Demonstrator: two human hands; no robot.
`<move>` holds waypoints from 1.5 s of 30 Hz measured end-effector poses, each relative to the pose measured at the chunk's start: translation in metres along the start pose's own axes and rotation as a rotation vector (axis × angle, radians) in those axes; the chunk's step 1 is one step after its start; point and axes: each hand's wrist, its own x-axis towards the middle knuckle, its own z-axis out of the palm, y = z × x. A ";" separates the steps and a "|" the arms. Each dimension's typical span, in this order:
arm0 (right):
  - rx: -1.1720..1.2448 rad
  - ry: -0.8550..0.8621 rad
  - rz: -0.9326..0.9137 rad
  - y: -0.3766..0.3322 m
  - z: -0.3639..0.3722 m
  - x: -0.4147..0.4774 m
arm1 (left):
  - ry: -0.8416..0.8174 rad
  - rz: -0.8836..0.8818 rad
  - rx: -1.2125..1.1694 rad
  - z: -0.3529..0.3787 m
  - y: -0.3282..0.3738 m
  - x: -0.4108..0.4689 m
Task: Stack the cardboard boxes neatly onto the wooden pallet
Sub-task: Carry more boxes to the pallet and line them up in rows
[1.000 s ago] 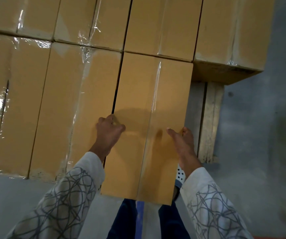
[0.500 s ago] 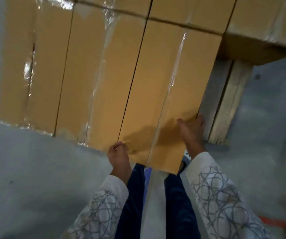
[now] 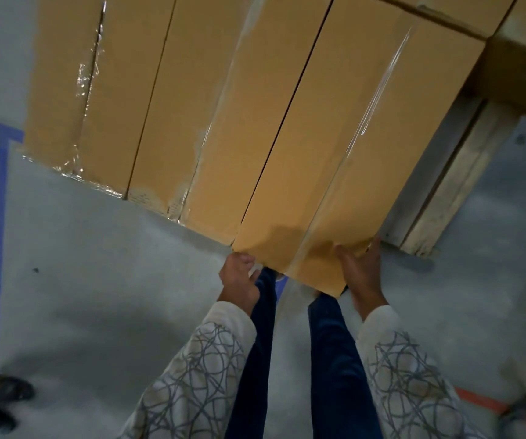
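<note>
The long box point(image 3: 350, 147) lies on the wooden pallet point(image 3: 452, 185), last in the row, pointing toward 1 o'clock. The left hand point(image 3: 239, 277) curls its fingers round the near left corner. The right hand point(image 3: 361, 274) grips the near right corner. I think the box is being lined up. Next comes a small push, snug against the other boxes point(image 3: 173, 106).

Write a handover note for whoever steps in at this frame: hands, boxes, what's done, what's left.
Left hand: fingers curled at the near left corner of the long tan cardboard box taped down its middle.
Right hand: grips its near right corner.
The box lies in the row beside the other tan cardboard boxes on the wooden pallet; its near end juts out past theirs.
Done: box set in the row.
Left: push it flush, let go; bare pallet slats show to its right.
</note>
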 end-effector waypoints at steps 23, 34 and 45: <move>-0.390 0.228 -0.351 -0.091 -0.013 0.024 | -0.142 1.185 1.242 0.094 0.054 -0.030; -0.551 0.163 -0.404 -0.205 -0.053 0.086 | -0.140 1.576 1.795 0.204 0.141 -0.021; -0.576 0.058 -0.440 -0.202 -0.055 0.082 | -0.103 1.603 1.873 0.200 0.142 -0.019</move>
